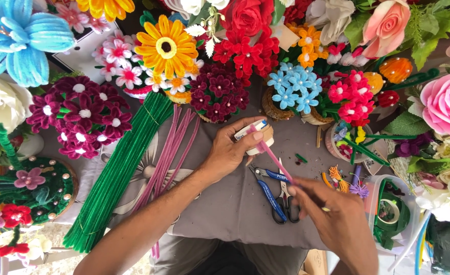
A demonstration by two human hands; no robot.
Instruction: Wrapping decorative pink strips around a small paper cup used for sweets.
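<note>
Currently, a pink pipe cleaner (271, 153) is being pinched by the right hand (337, 219) against a small roll (259, 137) being gripped by the left hand (230, 153), and could be bent by tugging.

We see a pink pipe cleaner (271, 153) crossing a cream and white tape roll (258, 136). Beside it lie a bundle of green pipe cleaners (118, 173) and a bundle of dusty pink ones (171, 153), all on a grey cloth (225, 203). The pliers (271, 191) have blue handles. Behind stand a yellow and orange sunflower (166, 47), a blue fuzzy flower (18, 35) and maroon blossoms with white centres (80, 117).
</note>
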